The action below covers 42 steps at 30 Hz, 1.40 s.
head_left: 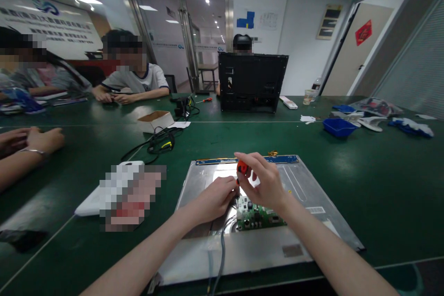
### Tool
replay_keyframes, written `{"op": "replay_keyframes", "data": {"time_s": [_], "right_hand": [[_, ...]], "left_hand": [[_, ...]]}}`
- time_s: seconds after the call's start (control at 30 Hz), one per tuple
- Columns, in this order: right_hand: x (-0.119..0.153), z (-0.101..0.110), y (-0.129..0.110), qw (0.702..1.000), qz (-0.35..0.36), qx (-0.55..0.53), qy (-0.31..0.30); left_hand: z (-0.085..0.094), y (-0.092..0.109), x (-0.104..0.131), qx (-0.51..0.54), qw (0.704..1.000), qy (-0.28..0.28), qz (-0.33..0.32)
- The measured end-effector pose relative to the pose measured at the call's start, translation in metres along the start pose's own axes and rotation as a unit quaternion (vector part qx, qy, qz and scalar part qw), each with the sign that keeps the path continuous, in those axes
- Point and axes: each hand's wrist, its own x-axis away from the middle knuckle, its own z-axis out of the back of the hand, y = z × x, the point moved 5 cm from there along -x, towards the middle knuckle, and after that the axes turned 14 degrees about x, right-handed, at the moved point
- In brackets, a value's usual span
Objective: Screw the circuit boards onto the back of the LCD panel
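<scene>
A flat silver display panel (258,249) lies on the green table in front of me, and a green circuit board (256,218) sits on its middle. My right hand (267,181) grips the orange-and-black handle of a screwdriver (242,167), held upright above the board's upper left corner. Just below, my left hand (219,194) has its fingers pinched together by the screwdriver's lower end; what they hold is hidden. Along the panel's far edge runs a narrow blue circuit strip (282,159). A grey cable (222,252) trails from beside the board over the near edge.
Left of the panel are a white device (93,201), black cables (159,143) and a small open box (156,121). A black monitor casing (253,82) stands opposite, a person behind it. Blue trays (338,127) lie at right. Another person's hands (43,143) rest at left.
</scene>
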Motion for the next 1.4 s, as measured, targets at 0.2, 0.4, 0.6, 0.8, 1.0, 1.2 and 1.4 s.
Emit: {"op": "replay_keyframes", "data": {"time_s": [0.2, 0.4, 0.6, 0.8, 1.0, 1.2, 1.4], "right_hand": [[-0.0004, -0.0003, 0.0023, 1.0, 0.004, 0.012, 0.015], [0.0003, -0.002, 0.003, 1.0, -0.001, -0.014, -0.025], [0.0014, -0.0046, 0.0037, 1.0, -0.004, -0.002, -0.007], [-0.0005, -0.0031, 0.0037, 1.0, 0.003, 0.026, 0.007], [-0.0005, -0.0029, 0.0029, 0.999, 0.0, -0.008, -0.032], [0.0011, -0.0057, 0.0046, 0.999, -0.003, -0.002, -0.032], [0.0014, -0.0063, 0.0047, 1.0, 0.002, 0.016, -0.02]], "left_hand": [[-0.0028, -0.0026, 0.0017, -0.002, 1.0, 0.009, 0.001], [-0.001, 0.0002, 0.0013, -0.006, 1.0, 0.002, -0.006], [-0.0014, -0.001, 0.0011, -0.012, 1.0, -0.003, 0.004], [-0.0014, -0.0007, 0.0014, -0.016, 1.0, 0.017, -0.004], [-0.0008, 0.0011, 0.0014, -0.008, 1.0, 0.006, -0.005], [-0.0004, 0.0022, 0.0014, -0.021, 1.0, -0.004, -0.004], [-0.0007, 0.0057, 0.0003, -0.033, 0.999, 0.005, -0.006]]}}
